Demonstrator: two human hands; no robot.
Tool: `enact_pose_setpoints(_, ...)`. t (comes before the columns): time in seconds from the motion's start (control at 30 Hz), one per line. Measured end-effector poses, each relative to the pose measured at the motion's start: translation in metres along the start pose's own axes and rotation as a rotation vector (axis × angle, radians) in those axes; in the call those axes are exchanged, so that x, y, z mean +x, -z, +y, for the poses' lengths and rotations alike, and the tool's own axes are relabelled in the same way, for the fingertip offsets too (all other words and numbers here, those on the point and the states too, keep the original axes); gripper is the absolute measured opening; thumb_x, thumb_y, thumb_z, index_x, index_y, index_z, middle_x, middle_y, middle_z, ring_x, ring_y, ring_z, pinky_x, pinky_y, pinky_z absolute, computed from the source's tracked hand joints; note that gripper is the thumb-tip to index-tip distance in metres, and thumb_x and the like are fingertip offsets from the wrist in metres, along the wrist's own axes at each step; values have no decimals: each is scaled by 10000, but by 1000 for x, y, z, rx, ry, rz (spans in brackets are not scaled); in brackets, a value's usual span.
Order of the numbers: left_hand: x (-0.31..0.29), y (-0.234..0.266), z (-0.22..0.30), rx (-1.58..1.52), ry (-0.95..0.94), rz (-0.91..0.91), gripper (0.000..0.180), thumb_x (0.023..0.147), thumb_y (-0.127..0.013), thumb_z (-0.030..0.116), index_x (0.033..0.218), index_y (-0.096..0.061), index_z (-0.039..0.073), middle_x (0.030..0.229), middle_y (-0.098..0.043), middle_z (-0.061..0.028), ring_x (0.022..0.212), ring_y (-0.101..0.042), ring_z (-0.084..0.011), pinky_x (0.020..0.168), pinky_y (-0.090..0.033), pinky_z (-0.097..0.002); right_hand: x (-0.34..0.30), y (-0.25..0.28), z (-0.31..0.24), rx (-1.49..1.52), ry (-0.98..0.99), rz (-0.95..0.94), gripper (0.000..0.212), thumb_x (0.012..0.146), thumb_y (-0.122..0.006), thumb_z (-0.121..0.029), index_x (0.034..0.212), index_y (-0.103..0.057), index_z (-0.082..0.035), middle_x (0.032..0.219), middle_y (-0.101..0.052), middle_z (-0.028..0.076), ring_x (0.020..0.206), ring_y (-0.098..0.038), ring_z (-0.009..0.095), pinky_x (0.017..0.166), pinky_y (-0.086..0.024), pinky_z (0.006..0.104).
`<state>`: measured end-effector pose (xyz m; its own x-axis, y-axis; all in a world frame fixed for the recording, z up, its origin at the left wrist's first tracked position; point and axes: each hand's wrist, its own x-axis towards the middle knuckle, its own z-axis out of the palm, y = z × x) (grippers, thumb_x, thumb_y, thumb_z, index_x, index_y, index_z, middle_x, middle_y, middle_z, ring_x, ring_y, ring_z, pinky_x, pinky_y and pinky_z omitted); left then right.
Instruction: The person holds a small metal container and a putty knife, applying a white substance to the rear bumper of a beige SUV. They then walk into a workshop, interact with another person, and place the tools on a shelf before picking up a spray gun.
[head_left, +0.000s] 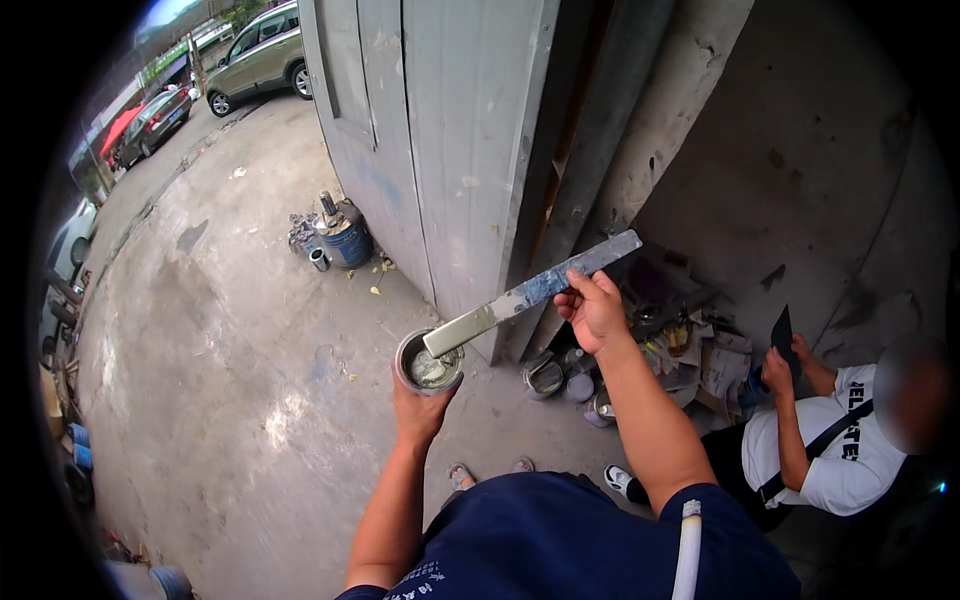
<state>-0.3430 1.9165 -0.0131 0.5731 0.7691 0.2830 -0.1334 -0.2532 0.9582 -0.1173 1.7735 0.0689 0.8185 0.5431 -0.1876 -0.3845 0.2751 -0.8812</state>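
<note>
My left hand [424,408] is wrapped round an open metal can [404,352], its mouth tipped up toward me. Inside lies pale grey-green paint [432,371]. Between the fingers of my right hand [596,308] is a long flat stirring stick [545,284], blue and grey along its middle. Its lower end, coated in the same pale green, hangs over the can's mouth. Whether the tip touches the paint, I cannot tell.
A grey metal door [465,130] stands ahead. Beside it on the concrete floor are a blue bucket [346,240] and small cans. More cans [543,376] and scraps [725,360] lie right. A person [830,440] there holds a dark flat piece [781,331]. Cars [265,60] are parked far left.
</note>
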Motion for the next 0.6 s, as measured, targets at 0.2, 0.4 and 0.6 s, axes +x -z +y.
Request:
enact_pose_setpoints(0.2, 8, -9, 3, -26, -16, -37, 669, 677, -790, 66, 1244, -437, 18, 1189, -555, -107, 1111, -539, -207, 982, -412, -341, 11, 12, 28, -39, -82, 14, 115, 879, -621, -182, 933, -536, -127, 770, -610, -5, 613, -599, 106, 506, -461, 232)
enact_pose_setpoints(0.4, 8, -5, -10, 18, -30, 12, 689, 673, -797, 72, 1255, -433, 17, 1197, -549, -107, 1118, -530, -212, 990, -403, -343, 23, 42, 0, -6, 74, 57, 89, 889, -614, -168, 872, -537, -126, 726, -584, -20, 571, -556, 77, 498, -428, 219)
enact_pose_setpoints(0.6, 13, -16, 5, 42, -25, -10, 708, 682, -792, 107, 1277, -421, 12, 1223, -529, -115, 1141, -513, -220, 999, -390, -343, 6, 11, -13, 48, 156, -93, 130, 892, -634, -202, 896, -531, -122, 758, -594, -20, 607, -596, 102, 526, -434, 218)
